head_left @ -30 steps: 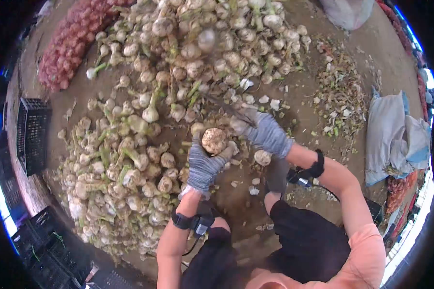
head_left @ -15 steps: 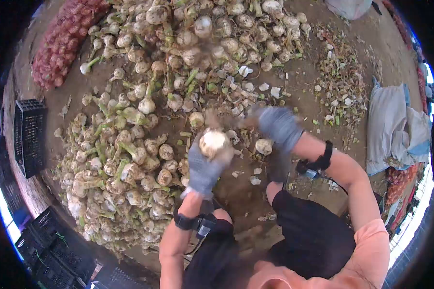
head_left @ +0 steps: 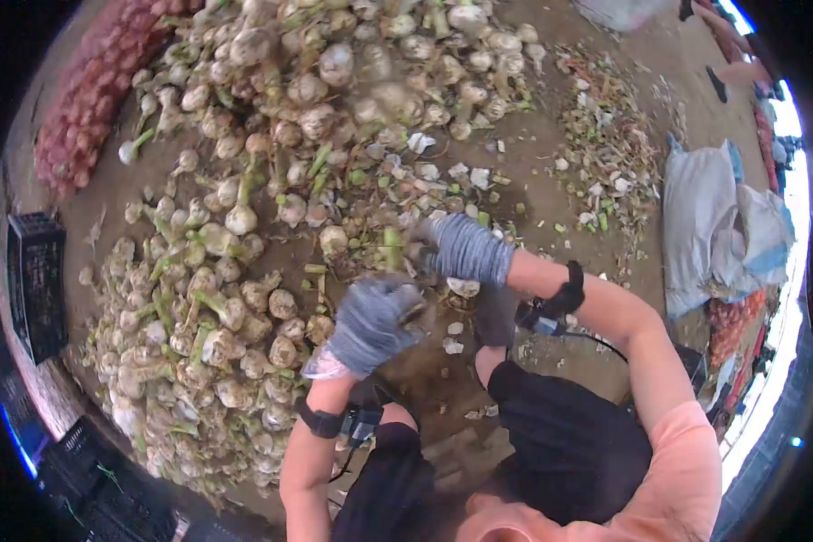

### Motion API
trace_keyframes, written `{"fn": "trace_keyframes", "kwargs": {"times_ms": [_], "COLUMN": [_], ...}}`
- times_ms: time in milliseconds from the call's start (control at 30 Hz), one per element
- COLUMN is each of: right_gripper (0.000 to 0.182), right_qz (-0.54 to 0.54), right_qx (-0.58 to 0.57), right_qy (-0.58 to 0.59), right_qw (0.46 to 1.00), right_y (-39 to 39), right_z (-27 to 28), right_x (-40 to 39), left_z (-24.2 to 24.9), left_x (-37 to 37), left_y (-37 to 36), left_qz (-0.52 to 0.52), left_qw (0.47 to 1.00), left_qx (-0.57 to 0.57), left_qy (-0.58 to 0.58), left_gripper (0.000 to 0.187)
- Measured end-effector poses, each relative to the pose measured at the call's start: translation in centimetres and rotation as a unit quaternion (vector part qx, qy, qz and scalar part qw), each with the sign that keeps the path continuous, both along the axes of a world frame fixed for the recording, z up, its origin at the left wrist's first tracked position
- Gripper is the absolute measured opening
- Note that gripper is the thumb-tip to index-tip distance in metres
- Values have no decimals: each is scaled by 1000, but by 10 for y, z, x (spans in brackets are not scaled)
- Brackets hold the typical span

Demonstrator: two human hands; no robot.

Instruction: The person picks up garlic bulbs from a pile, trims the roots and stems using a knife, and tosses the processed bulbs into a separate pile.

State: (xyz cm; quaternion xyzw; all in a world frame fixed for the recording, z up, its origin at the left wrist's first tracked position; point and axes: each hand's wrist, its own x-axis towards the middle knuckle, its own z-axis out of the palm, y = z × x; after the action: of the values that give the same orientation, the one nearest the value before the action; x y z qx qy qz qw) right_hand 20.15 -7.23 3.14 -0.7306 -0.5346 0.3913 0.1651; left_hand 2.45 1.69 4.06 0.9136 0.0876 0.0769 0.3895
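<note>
Black plastic crate [head_left: 38, 285] stands left of the garlic heap [head_left: 203, 348]. The heap's bulbs [head_left: 283, 303] look firm and light, papery skin likely slippery; best held round the sides. Right of the heap, the left hand [head_left: 375, 322] is curled; farther right, the right hand [head_left: 470, 251] curls too. Whether either grips anything, I cannot tell.
</note>
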Motion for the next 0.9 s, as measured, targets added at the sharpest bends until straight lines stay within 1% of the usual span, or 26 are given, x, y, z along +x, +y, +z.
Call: {"fn": "trace_keyframes", "kwargs": {"times_ms": [33,67,100,133,167,200,233,267,300,333,367,400,433,467,500,533,567,600,633,667,700,733,800,833,867,900], "right_gripper": [33,32,31,31,32,33,33,34,34,35,37,37,40,43,43,45,48,48,49,50,50,50,52,48,48,51], "right_qz": [-7,-14,7,-2,-58,-114,-177,-220,-261,-299,-333,-334,-374,-412,-412,-392,-370,-368,-378,-387,-389,-389,-378,-410,-411,-434], "right_qx": [-56,-108,-156,-154,-135,-113,-12,37,87,167,248,254,188,118,121,98,75,75,72,70,72,72,156,153,155,200], "right_qy": [-35,-78,-116,-138,-145,-148,-150,-171,-187,-215,-240,-241,-223,-202,-202,-240,-278,-277,-288,-298,-279,-277,-221,-172,-170,-108], "right_qw": [998,991,981,978,979,976,973,960,943,915,877,875,880,880,880,883,883,884,877,870,875,875,885,882,882,872], "right_y": [-13,-24,-42,-42,-41,-40,-37,-22,-4,9,22,38,52,61,66,69,71,72,74,75,71,67,58,55,51,46], "right_z": [-18,-38,-61,-51,-38,-30,-38,-21,-3,-16,-28,-24,-19,-16,-17,-22,-26,-31,-37,-41,-42,-44,-60,-65,-65,-66], "right_x": [11,28,43,54,59,64,80,93,106,127,147,159,169,174,177,180,181,181,181,181,182,185,197,196,192,187], "left_z": [6,17,30,44,48,36,42,48,77,81,81,80,84,90,95,95,51,53,66,58,47,43,40,37,33,28], "left_x": [-1,-6,-17,-34,-53,-85,-123,-145,-142,-156,-184,-198,-183,-154,-124,-110,-137,-108,-81,-74,-66,-56,-28,-16,-4,8], "left_y": [6,14,24,32,38,48,65,75,72,80,93,101,94,76,57,48,60,50,39,38,36,33,28,29,31,35], "left_qz": [6,15,26,73,143,221,240,361,444,443,545,637,638,596,552,505,406,377,372,330,286,286,236,237,205,171], "left_qw": [999,998,997,996,978,952,933,895,859,860,812,747,747,786,822,855,902,922,926,941,953,953,965,965,973,980], "left_qx": [-9,10,28,40,152,211,228,218,234,236,160,79,81,76,69,62,114,79,48,56,64,66,-3,0,29,58], "left_qy": [-43,-55,-71,-37,-15,22,138,145,101,97,137,173,168,144,121,98,90,32,43,56,69,70,111,113,100,88], "left_gripper": [20,19,18,20,20,21,23,31,51,51,56,62,62,59,57,54,55,55,52,49,46,46,43,43,45,46]}}
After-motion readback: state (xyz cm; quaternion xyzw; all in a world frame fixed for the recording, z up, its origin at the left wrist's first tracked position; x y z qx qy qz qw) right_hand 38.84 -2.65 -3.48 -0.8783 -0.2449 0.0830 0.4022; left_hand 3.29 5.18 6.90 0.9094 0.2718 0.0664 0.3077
